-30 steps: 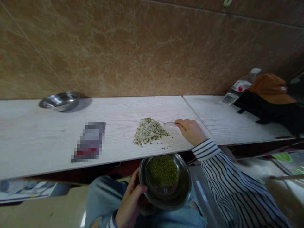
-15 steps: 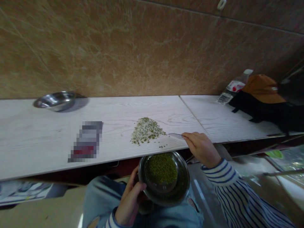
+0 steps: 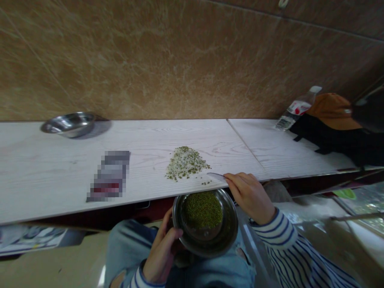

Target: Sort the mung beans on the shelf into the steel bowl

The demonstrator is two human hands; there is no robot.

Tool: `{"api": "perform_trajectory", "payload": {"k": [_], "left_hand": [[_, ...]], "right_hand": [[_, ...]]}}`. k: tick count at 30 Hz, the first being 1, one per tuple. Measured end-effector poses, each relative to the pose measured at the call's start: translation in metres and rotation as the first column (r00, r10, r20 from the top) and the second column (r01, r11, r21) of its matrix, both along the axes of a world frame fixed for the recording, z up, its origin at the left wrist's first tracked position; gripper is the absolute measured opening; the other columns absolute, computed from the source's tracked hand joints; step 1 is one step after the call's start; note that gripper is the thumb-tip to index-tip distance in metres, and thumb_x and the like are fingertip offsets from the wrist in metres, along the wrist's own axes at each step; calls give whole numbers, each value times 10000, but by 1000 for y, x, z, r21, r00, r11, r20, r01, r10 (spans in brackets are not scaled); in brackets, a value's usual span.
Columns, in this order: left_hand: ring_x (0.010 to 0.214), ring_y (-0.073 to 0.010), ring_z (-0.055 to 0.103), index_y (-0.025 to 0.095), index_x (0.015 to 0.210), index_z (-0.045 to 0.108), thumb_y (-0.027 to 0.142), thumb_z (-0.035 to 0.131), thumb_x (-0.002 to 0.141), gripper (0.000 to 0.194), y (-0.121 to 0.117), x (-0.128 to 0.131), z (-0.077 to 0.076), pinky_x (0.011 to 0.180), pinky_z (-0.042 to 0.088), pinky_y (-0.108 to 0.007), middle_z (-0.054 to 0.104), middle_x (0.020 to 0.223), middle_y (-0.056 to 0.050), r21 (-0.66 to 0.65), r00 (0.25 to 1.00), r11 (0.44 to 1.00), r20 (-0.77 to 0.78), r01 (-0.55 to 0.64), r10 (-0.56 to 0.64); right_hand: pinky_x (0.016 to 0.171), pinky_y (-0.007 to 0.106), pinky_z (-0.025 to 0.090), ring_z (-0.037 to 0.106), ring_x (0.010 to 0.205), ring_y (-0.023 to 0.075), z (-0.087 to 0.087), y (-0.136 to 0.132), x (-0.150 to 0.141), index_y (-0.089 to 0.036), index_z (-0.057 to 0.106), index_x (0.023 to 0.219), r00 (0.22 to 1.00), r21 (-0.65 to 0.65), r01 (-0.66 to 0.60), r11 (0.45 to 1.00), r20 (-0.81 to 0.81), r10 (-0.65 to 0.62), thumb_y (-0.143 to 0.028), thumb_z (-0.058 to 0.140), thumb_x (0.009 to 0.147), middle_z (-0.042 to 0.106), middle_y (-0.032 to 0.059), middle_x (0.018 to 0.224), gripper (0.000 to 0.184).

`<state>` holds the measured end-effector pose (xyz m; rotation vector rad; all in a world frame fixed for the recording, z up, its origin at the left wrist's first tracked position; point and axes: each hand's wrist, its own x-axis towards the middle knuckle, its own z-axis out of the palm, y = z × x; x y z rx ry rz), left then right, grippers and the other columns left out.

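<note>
A pile of white rice-like grains mixed with green beans (image 3: pixel 186 163) lies on the white wood-grain counter (image 3: pixel 144 138), with a few loose beans near the front edge. My right hand (image 3: pixel 250 196) grips a thin, pale, knife-like blade (image 3: pixel 216 176) by its near end; the tip points left, close to the pile's right corner and the stray beans. Just below the counter's edge, my left hand (image 3: pixel 165 248) holds a steel bowl (image 3: pixel 229 236) by its left rim, thumb on top. Inside the bowl are many green mung beans (image 3: pixel 202 210).
A second steel bowl (image 3: pixel 72 127) stands at the back left. Nearer lies a blurred-out flat rectangle (image 3: pixel 109 176). On the right are a plastic bottle (image 3: pixel 297 110), an orange-brown cap (image 3: pixel 333 112) and a black bag (image 3: pixel 330 138). A tiled wall (image 3: pixel 150 60) rises behind.
My right hand and the blade have moved left and slightly towards me, to the loose beans near the edge. The left hand still holds the bowl, with little movement.
</note>
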<state>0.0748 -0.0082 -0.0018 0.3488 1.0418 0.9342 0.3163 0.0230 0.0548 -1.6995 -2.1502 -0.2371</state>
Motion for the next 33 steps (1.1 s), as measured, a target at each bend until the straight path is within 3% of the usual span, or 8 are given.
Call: {"api": "perform_trajectory", "payload": {"k": [17,25,33], "left_hand": [[938,-237,557,237,1243,498,156,572,590,662,1,-6,1,691,459,-310,638,1067,-43,26,1000,999,-1,-24,24],[1010,-257,544,248,1249,501,183,600,577,682,3,-10,-3,705,466,-312,637,1118,-44,20,999,1000,-46,-14,15],[901,-231,566,240,1233,497,159,593,588,657,5,-7,0,650,463,-299,642,1052,-42,14,999,1000,-39,-25,25]], "right_hand": [[743,323,411,590,814,177,4,14,-21,-184,591,1037,993,-15,-103,995,-56,102,-250,386,916,665,75,875,247],[755,309,396,584,845,154,7,12,-13,-200,587,1034,980,-55,-179,982,-96,173,-234,408,912,667,47,894,219],[755,327,397,571,841,172,7,7,-28,-185,579,1040,986,-54,-144,988,-88,139,-221,403,911,654,60,871,222]]}}
